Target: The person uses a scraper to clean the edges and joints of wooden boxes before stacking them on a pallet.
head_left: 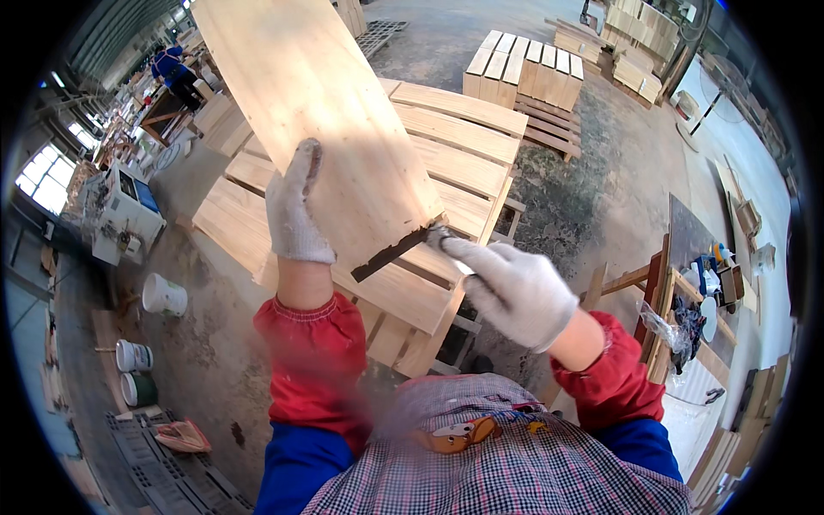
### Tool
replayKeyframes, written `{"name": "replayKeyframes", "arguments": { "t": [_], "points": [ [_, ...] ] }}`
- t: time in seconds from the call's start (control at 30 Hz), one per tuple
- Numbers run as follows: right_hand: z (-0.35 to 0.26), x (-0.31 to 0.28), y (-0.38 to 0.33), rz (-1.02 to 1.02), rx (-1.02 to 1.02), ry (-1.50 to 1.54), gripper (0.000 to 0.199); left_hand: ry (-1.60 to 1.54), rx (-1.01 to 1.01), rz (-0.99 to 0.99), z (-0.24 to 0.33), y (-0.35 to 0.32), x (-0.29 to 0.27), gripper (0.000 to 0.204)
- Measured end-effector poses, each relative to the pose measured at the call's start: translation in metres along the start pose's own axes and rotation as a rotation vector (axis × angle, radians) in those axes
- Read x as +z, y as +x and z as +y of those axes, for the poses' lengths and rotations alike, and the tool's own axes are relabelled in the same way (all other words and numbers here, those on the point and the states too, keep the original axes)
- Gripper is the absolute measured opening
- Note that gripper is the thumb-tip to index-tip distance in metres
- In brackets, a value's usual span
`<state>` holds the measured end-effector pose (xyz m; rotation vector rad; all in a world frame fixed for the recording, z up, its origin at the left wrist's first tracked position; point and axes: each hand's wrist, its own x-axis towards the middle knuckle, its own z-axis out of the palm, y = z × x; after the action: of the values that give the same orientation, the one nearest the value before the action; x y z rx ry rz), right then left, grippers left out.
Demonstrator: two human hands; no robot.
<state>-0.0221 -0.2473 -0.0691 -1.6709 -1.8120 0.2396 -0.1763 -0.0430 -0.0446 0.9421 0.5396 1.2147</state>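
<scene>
A wide, pale wooden board [335, 112] slants up and away in front of me. My left hand [296, 210], in a white knit glove, is closed on its left edge with the thumb lying over the face. A dark, uneven strip [390, 256] runs along the board's near end. At the right corner of that end is my gloved right hand [515, 292], its fingers curled around a small tool with a dark tip [436, 232]. The tip meets the corner; my fingers hide most of the tool, so its kind is unclear. Beneath lies a stack of slatted wooden panels [455, 154].
Stacked wood blocks [524, 73] sit on a pallet at the far right. A cluttered workbench [687, 283] stands at right. White buckets [165, 294] and a machine with a screen [129, 210] are at left. Another person [174, 75] in blue works far left.
</scene>
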Motion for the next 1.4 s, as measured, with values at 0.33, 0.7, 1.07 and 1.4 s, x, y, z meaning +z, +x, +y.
{"name": "replayKeyframes", "arguments": {
  "t": [0.33,0.7,1.07,1.4],
  "points": [
    [-0.015,0.024,-0.003,0.109,0.088,0.042,0.045,0.075,0.035,0.064,0.004,-0.009,0.006,0.041],
    [-0.002,0.035,-0.008,0.230,0.146,0.152,0.043,0.122,0.058,0.103,0.001,-0.010,0.003,0.046],
    [0.026,0.048,-0.006,0.321,0.062,0.216,0.041,0.117,0.069,0.108,0.002,-0.006,0.004,0.046],
    [0.039,0.040,0.007,0.331,0.049,0.237,0.038,0.164,0.140,0.081,-0.001,0.000,-0.004,0.046]
  ]
}}
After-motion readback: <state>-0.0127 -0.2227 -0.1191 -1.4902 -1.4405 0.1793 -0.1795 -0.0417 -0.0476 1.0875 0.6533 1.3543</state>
